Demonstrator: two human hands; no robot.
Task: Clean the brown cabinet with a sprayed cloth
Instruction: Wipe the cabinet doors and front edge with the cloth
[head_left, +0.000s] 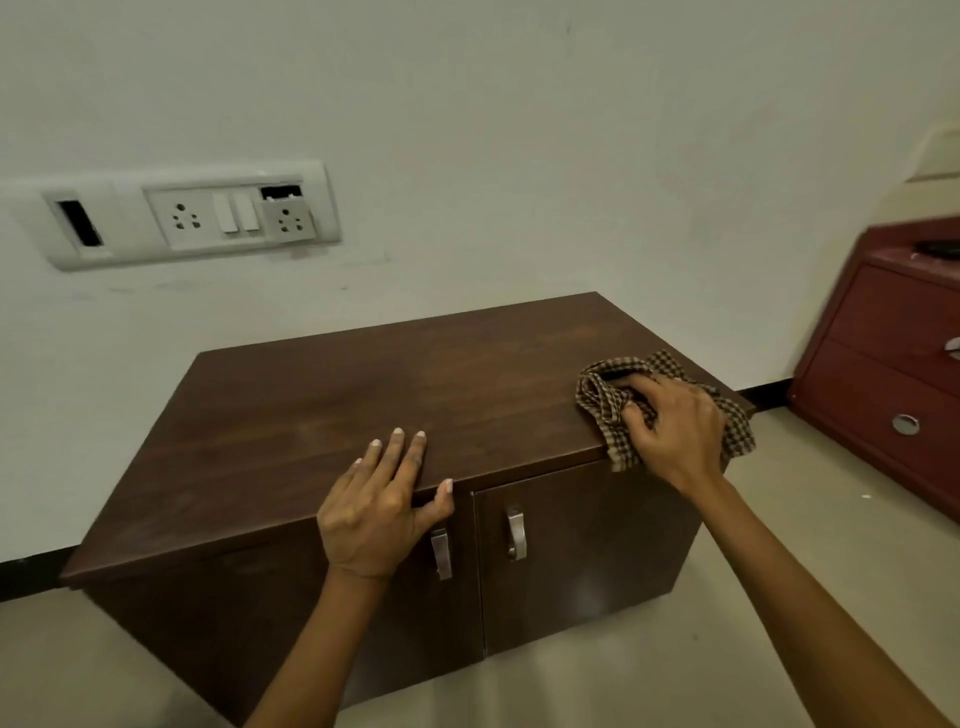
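Observation:
The brown cabinet (332, 410) is low, with a dark wood top and two doors with metal handles, and it stands against a white wall. My right hand (675, 431) presses a brown checked cloth (608, 395) onto the top's right front corner, and part of the cloth hangs over the edge. My left hand (384, 504) rests flat on the front edge of the top near the middle, fingers spread, thumb over the edge, holding nothing. No spray bottle is in view.
A reddish drawer unit (893, 374) stands to the right, with a gap of floor between it and the cabinet. A white socket and switch panel (176, 215) is on the wall above left. Beige floor (779, 519) surrounds the cabinet.

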